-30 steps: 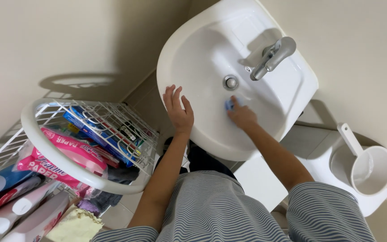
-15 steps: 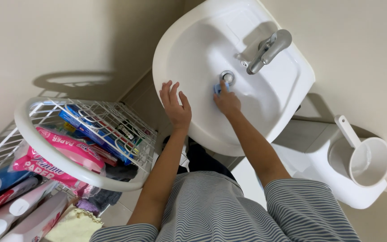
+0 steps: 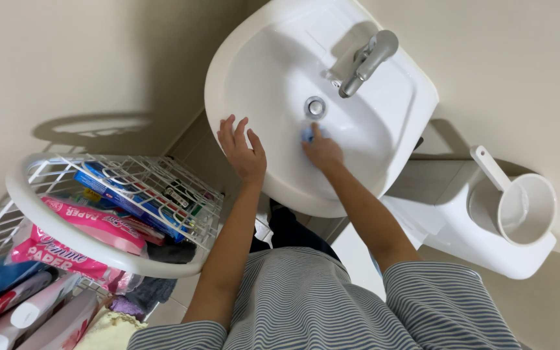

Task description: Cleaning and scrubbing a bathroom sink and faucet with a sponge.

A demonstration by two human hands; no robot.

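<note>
At upper centre of the head view, the right hand (image 3: 322, 152) presses a small blue scrubber (image 3: 306, 134) against the white sink (image 3: 267, 71) bowl just below the drain (image 3: 315, 107), fingers closed on it. Left of it, the left hand (image 3: 244, 152) rests spread and empty on the rim. A wire rack (image 3: 66, 240) fills lower left.

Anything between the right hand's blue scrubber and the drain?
Nothing visible. The right hand presses the blue scrubber on the basin just below the drain; only bare white basin lies between. The tap sits beyond the drain.
</note>
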